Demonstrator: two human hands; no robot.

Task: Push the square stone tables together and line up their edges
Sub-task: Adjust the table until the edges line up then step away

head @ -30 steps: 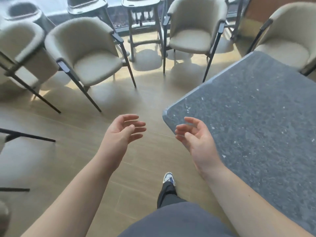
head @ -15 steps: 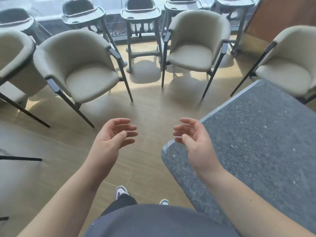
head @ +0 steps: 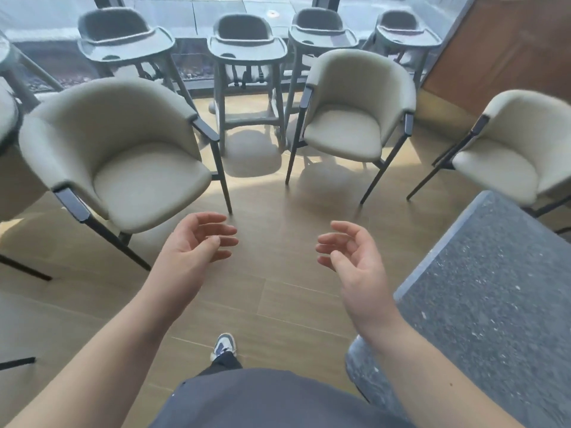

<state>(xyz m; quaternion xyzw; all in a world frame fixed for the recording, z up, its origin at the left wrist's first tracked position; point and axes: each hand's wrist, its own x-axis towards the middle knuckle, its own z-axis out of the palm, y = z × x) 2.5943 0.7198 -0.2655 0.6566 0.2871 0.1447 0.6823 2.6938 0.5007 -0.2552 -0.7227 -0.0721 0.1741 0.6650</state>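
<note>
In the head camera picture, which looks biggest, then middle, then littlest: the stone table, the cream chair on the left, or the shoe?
1. Stone table: it fills the most of the picture, though it is cut off at the edge and very near the camera.
2. Cream chair on the left.
3. Shoe: plainly the smallest, and partly hidden.

Bright daylight from the windows ahead, soft chair shadows on floor, wide-angle edge bending, slight blur

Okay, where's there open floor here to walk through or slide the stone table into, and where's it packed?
Bare wooden floor runs between the left hand and right hand, bordered by the left armchair, the middle armchair and the stone table. The table's top is bare. By the window it is crowded: high chairs stand behind the armchairs.
</note>
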